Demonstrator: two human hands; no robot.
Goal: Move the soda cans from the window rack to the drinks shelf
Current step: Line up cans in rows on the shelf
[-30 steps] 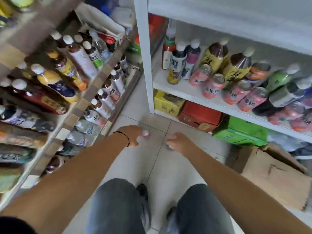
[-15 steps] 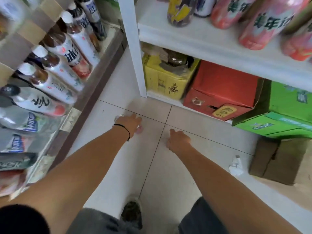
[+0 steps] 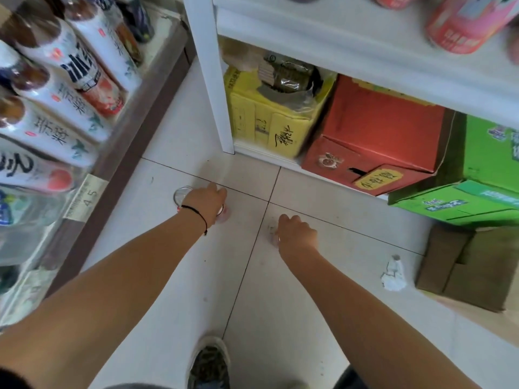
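Peeking from under each grip, left point(image 3: 206, 204) and right point(image 3: 295, 234): 2 cans point(image 3: 182, 194).

1. Pale tiled floor point(image 3: 174, 276) with dark grout lines.
2. Crumpled white paper scrap point(image 3: 393, 276) on it, right of the right hand point(image 3: 296, 234).
3. Brown cardboard box point(image 3: 466, 265) farther right.
4. A shoe point(image 3: 209, 363) nearer than both hands.

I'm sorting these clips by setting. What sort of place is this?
Most likely a small shop or its drinks aisle. Rows of bottled drinks fill a rack with a price tag, pink cans stand on a white shelf, and cartons are stored beneath it.
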